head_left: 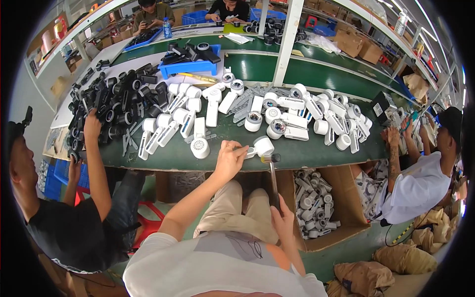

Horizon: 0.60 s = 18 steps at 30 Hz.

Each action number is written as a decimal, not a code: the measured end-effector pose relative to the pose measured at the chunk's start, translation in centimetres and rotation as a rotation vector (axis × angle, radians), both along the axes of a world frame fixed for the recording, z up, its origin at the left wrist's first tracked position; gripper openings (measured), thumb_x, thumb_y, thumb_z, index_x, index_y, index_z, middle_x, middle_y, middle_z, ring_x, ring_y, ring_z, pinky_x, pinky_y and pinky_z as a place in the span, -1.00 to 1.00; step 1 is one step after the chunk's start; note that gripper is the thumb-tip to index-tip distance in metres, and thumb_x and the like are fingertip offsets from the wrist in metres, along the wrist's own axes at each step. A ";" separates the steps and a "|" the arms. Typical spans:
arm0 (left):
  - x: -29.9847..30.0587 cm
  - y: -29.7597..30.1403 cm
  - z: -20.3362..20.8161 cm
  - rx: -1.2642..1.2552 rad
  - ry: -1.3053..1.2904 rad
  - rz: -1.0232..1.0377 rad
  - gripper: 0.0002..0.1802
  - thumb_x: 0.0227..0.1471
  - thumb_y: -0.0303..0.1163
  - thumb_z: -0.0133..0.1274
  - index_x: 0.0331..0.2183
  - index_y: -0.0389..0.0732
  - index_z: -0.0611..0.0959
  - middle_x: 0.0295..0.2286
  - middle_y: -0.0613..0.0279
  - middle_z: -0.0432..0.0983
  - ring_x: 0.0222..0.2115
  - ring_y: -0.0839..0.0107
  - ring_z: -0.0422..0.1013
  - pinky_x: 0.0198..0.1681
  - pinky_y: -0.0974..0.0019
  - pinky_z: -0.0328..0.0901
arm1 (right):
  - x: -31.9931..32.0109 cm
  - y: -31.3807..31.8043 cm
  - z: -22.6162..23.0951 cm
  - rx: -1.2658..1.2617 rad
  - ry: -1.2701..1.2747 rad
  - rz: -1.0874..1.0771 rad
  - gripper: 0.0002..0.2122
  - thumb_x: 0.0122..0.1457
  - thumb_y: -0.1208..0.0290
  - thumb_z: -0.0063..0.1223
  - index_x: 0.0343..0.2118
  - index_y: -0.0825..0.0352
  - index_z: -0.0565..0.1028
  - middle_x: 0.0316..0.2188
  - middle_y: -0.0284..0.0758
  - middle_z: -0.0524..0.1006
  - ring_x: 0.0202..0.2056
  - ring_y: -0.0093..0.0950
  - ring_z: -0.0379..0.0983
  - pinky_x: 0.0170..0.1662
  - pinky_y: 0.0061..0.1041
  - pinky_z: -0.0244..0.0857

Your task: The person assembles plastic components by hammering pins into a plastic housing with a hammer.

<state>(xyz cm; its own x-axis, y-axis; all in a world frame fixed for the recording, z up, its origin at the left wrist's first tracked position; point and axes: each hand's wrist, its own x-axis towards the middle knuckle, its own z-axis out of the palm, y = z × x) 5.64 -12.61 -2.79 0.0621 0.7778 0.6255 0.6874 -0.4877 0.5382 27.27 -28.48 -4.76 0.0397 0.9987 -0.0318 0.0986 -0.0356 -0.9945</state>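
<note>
At the near edge of the green table, my left hand (231,158) is closed around the handle end of a white handheld fan (263,146), whose round head points right. My right hand (282,215), lower and to the right, grips the handle of a small hammer (273,180). The hammer's dark head is beside the round fan head; whether they touch I cannot tell. Left of the held fan stands another white fan (200,147) with a slotted round face. Beyond my hands lie several more white fans (294,120) and loose grey strips (243,106).
Black fans (116,99) are heaped at the left, near a blue bin (190,67). A cardboard box (346,210) of white fan parts stands below the table edge at right. Co-workers sit on both sides and across the table. A white post (287,44) rises behind the fans.
</note>
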 end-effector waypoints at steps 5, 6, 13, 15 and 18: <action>0.1 0.0 -0.4 -0.106 -0.022 0.140 -0.79 -0.20 -0.38 0.22 -0.38 0.06 0.73 -0.45 0.40 0.49 -0.31 0.29 0.31 -0.24 0.22 0.18 | -0.7 4.5 -0.9 0.354 -0.262 0.014 -0.57 0.13 0.55 0.01 0.11 0.38 0.29 -0.45 -0.21 0.50 -0.41 -0.40 0.45 -0.33 -0.46 0.31; 0.0 0.1 -0.4 -0.108 -0.023 0.137 -0.79 -0.20 -0.38 0.22 -0.38 0.06 0.73 -0.45 0.40 0.49 -0.31 0.29 0.31 -0.24 0.22 0.18 | -0.9 5.3 -0.9 0.457 -0.295 0.005 -0.56 0.13 0.54 0.02 0.11 0.36 0.29 -0.39 -0.11 0.51 -0.35 -0.25 0.49 -0.27 -0.39 0.33; -0.6 0.8 -0.7 -0.364 -0.229 0.077 -0.84 -0.25 -0.47 0.24 -0.46 -0.13 0.69 -0.47 0.26 0.54 -0.34 0.28 0.41 -0.23 0.27 0.32 | -0.1 6.3 3.7 0.390 -0.455 0.056 -0.57 0.14 0.46 0.02 0.10 0.28 0.31 -0.36 -0.01 0.49 -0.33 -0.04 0.43 -0.27 -0.27 0.31; -0.6 1.0 -0.7 -0.351 -0.269 0.051 -0.84 -0.25 -0.48 0.24 -0.45 -0.14 0.69 -0.47 0.24 0.54 -0.34 0.29 0.42 -0.23 0.28 0.33 | 0.1 6.9 3.4 0.379 -0.527 0.095 -0.57 0.14 0.46 0.02 0.10 0.28 0.31 -0.37 -0.01 0.49 -0.33 -0.04 0.43 -0.26 -0.27 0.31; -0.5 1.0 -1.1 -0.347 -0.298 0.047 -0.87 -0.25 -0.48 0.23 -0.48 -0.15 0.69 -0.50 0.21 0.53 -0.36 0.29 0.43 -0.25 0.28 0.33 | 0.3 7.0 4.5 0.341 -0.594 0.145 -0.57 0.14 0.47 0.01 0.10 0.27 0.30 -0.36 -0.02 0.49 -0.32 -0.04 0.43 -0.26 -0.26 0.31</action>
